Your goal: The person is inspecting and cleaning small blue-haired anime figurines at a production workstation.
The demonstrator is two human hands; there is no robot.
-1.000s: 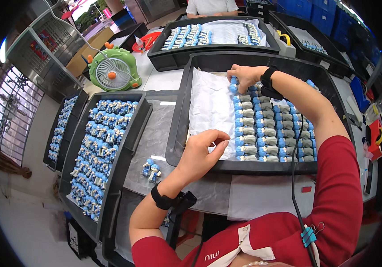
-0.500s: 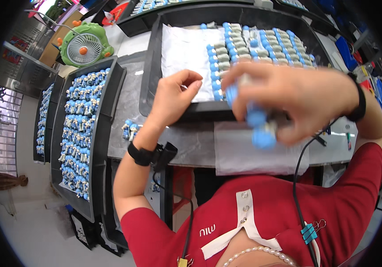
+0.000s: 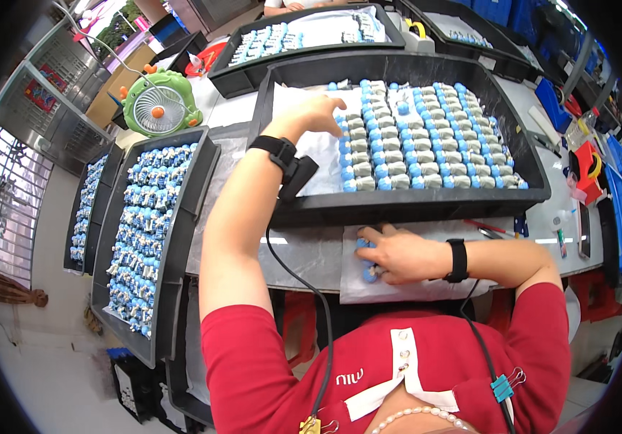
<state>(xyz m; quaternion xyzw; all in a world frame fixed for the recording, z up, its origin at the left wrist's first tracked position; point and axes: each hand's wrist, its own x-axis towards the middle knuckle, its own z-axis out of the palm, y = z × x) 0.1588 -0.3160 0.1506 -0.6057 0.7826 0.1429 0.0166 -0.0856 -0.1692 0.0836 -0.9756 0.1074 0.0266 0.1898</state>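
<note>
My right hand (image 3: 406,254) rests low over a white sheet (image 3: 426,288) at the near table edge, its fingers closed round small blue-headed figurines (image 3: 369,273); the hand hides how many. My left hand (image 3: 312,116) reaches over the large black tray (image 3: 412,208), thumb and forefinger apart beside the far end of the leftmost row of figurines (image 3: 354,145). Whether its fingertips touch one is hard to make out. In that tray, blue-headed, grey-bodied figurines lie in several rows, with white lining bare on the left.
Left of the big tray stands a long black tray (image 3: 206,163) of blue figurines, with a green fan (image 3: 157,108) behind it. More trays (image 3: 311,54) stand at the back, where a person sits. A red-handled tool (image 3: 486,227) and a red box (image 3: 587,170) are on the right.
My right hand has come down with its blue figurines onto the white sheet. My left hand has moved farther over the tray toward the row's far end. The view has shifted.
</note>
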